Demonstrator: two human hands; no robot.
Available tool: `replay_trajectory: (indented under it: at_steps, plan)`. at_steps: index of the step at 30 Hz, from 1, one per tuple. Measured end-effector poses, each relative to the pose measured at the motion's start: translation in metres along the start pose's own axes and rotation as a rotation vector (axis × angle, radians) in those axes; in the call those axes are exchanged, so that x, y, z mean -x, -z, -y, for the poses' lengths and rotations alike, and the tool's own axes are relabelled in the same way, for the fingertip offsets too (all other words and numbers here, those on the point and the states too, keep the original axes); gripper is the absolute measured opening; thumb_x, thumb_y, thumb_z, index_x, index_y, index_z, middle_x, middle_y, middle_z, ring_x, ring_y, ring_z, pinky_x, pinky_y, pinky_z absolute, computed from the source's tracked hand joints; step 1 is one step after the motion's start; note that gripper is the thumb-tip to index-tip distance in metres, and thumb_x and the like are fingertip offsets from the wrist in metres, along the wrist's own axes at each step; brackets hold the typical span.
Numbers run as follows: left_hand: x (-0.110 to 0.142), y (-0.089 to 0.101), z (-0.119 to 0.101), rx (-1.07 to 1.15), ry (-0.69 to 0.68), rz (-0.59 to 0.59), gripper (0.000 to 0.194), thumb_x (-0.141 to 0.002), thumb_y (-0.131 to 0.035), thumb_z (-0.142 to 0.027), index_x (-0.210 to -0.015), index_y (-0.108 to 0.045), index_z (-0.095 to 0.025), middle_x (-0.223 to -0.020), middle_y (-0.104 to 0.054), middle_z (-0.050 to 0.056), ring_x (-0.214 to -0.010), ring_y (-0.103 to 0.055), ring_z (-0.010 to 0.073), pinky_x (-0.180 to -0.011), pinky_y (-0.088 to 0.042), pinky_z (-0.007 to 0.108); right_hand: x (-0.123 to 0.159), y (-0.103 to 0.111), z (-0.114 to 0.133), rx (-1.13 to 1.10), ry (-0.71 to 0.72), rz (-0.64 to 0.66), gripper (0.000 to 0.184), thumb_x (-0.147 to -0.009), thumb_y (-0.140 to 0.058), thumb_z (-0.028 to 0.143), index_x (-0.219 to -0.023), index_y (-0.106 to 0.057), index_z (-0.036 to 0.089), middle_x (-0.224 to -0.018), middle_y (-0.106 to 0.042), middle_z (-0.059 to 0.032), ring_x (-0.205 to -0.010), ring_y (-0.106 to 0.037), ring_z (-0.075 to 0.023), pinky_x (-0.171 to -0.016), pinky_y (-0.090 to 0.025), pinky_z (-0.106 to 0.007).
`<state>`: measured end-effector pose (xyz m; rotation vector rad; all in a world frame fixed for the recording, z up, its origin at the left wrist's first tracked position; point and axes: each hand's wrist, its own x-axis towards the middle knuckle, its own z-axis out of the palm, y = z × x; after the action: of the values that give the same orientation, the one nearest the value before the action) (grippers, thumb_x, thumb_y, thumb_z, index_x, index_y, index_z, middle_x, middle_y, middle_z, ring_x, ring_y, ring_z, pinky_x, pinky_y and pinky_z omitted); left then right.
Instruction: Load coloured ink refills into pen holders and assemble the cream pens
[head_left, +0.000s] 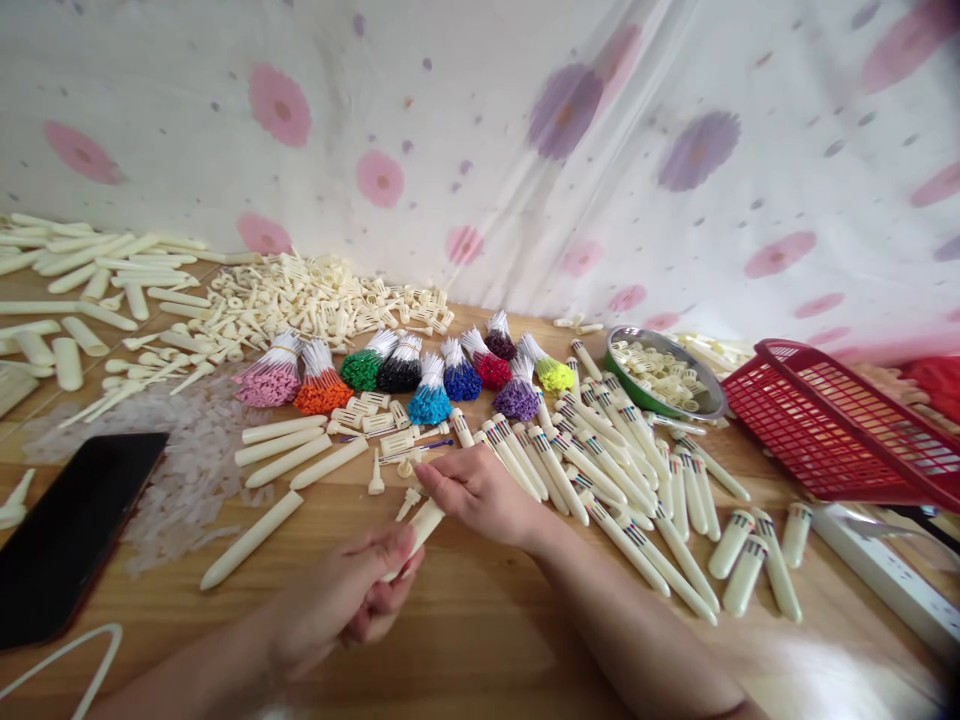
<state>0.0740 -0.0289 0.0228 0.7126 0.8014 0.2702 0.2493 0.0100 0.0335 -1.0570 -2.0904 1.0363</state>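
My left hand (375,580) is closed round a cream pen barrel (426,525) that slants up to the right. At the barrel's upper end my right hand (480,490) is closed, its fingers curled over the tip; what lies under them is hidden. Just beyond the hands are slotted cream pen inserts (397,442), a small cream cone piece (376,474) and thin refills. To the left lie several loose cream barrels (328,462). Bundles of coloured refills, such as a light blue bundle (430,390) and a purple bundle (517,390), stand behind. Multicolour pens (600,450) are heaped to the right.
A black phone (75,530) lies at left beside clear plastic bits (180,490). Cream parts (300,300) pile up at the back. At right are a bowl of parts (660,370), a tilted red basket (832,430) and a white power strip (892,570). A patterned curtain (465,130) hangs behind.
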Motion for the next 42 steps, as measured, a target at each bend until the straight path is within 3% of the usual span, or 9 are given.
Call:
replay_trajectory:
  at_steps: [12,16,19,23,25,30,33,36,42]
  plan:
    - [0.000,0.010,0.009,0.434,0.225,0.428,0.046,-0.068,-0.066,-0.053,-0.063,-0.036,-0.019,-0.040,-0.020,-0.014,-0.029,-0.003,-0.0005,-0.028,0.001,0.014,0.001,0.008,0.003,0.038,0.209,0.103,0.039,-0.090,-0.036,0.030,-0.054,-0.025,0.020,-0.051,-0.027,0.0057,-0.046,-0.026,-0.0073,-0.048,-0.025,-0.023]
    - [-0.003,0.013,0.011,0.362,0.214,0.434,0.049,-0.065,-0.064,-0.058,-0.060,-0.033,-0.021,-0.040,-0.015,-0.014,-0.029,0.001,0.0010,-0.028,0.003,0.017,0.000,0.009,0.002,0.049,0.290,0.119,0.038,-0.089,-0.037,0.028,-0.053,-0.028,0.020,-0.051,-0.027,0.0055,-0.046,-0.028,-0.0074,-0.048,-0.025,-0.022]
    - [-0.009,0.012,0.006,-0.014,0.061,0.145,0.047,-0.068,-0.054,-0.065,-0.064,-0.041,-0.020,-0.044,-0.028,-0.011,-0.032,-0.014,0.0033,-0.031,-0.011,0.016,-0.002,0.006,0.001,0.154,0.130,0.039,0.040,-0.089,-0.038,0.028,-0.051,-0.028,0.019,-0.050,-0.025,0.0060,-0.046,-0.023,-0.0070,-0.047,-0.022,-0.022]
    - [-0.019,0.010,0.004,-0.753,-0.453,-0.489,0.027,-0.078,-0.053,-0.047,-0.084,-0.055,-0.021,-0.075,-0.057,0.002,-0.068,-0.052,0.0181,-0.059,-0.040,0.026,-0.006,-0.005,-0.003,0.340,-0.209,-0.118,0.042,-0.087,-0.041,0.026,-0.047,-0.031,0.017,-0.046,-0.023,0.0063,-0.046,-0.017,-0.0076,-0.046,-0.017,-0.024]
    - [-0.020,0.009,0.006,-0.920,-0.520,-0.584,0.022,-0.079,-0.052,-0.042,-0.086,-0.057,-0.021,-0.080,-0.060,0.005,-0.079,-0.055,0.0240,-0.068,-0.040,0.031,-0.007,-0.010,-0.004,0.325,-0.235,-0.131,0.041,-0.086,-0.041,0.027,-0.047,-0.032,0.017,-0.046,-0.026,0.0060,-0.046,-0.020,-0.0072,-0.046,-0.018,-0.024]
    - [-0.010,0.008,0.005,-0.688,-0.359,-0.345,0.026,-0.082,-0.049,-0.047,-0.091,-0.054,-0.023,-0.066,-0.055,-0.001,-0.066,-0.054,0.0168,-0.060,-0.039,0.025,-0.003,-0.010,-0.003,0.144,-0.108,-0.073,0.040,-0.086,-0.038,0.030,-0.050,-0.026,0.018,-0.047,-0.025,0.0062,-0.045,-0.022,-0.0062,-0.045,-0.019,-0.022]
    - [-0.004,0.006,0.000,-0.373,-0.104,-0.187,0.038,-0.073,-0.055,-0.058,-0.080,-0.046,-0.022,-0.051,-0.036,-0.010,-0.042,-0.032,0.0070,-0.041,-0.025,0.018,0.000,-0.007,0.000,0.072,-0.068,-0.022,0.040,-0.087,-0.036,0.032,-0.051,-0.025,0.018,-0.048,-0.023,0.0064,-0.046,-0.020,-0.0061,-0.044,-0.019,-0.021]
    - [-0.003,0.004,-0.004,-0.151,0.077,-0.070,0.050,-0.063,-0.059,-0.066,-0.067,-0.034,-0.022,-0.044,-0.026,-0.014,-0.035,-0.014,0.0026,-0.035,-0.008,0.016,0.000,-0.006,0.004,0.040,-0.064,0.018,0.041,-0.087,-0.036,0.034,-0.050,-0.026,0.018,-0.048,-0.022,0.0065,-0.045,-0.019,-0.0058,-0.044,-0.019,-0.021]
    - [0.000,0.010,-0.002,0.124,0.171,0.213,0.053,-0.062,-0.064,-0.060,-0.060,-0.029,-0.021,-0.040,-0.020,-0.014,-0.032,-0.006,0.0019,-0.030,-0.001,0.015,0.000,-0.008,0.003,0.018,-0.015,0.028,0.043,-0.088,-0.036,0.034,-0.050,-0.023,0.019,-0.047,-0.020,0.0071,-0.044,-0.018,-0.0052,-0.043,-0.018,-0.022]
